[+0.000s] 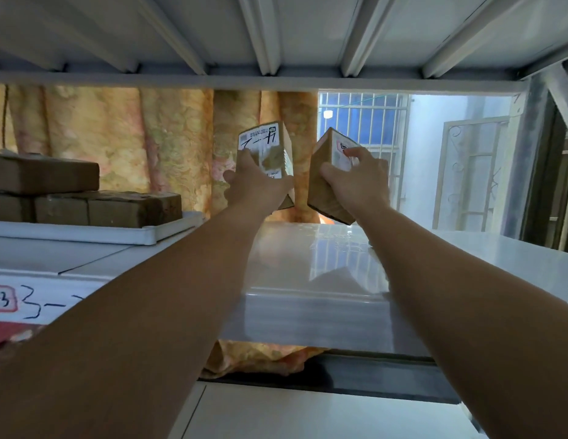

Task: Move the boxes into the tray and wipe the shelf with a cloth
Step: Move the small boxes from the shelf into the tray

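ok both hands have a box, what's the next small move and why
Probably carry both left to the white tray: the left hand grips one cardboard box, the right hand a second box, both over the shelf, and the tray holds stacked boxes.

The shelf (308, 258) has a smooth, glossy white top that mirrors the window (362, 122). The left raised box (271, 147) and right raised box (320, 148) are matt brown cardboard with white paper labels. The stacked boxes (118, 207), far left, are dull cardboard on a smooth white tray (168, 231). The curtain (118, 137) is patterned cloth.
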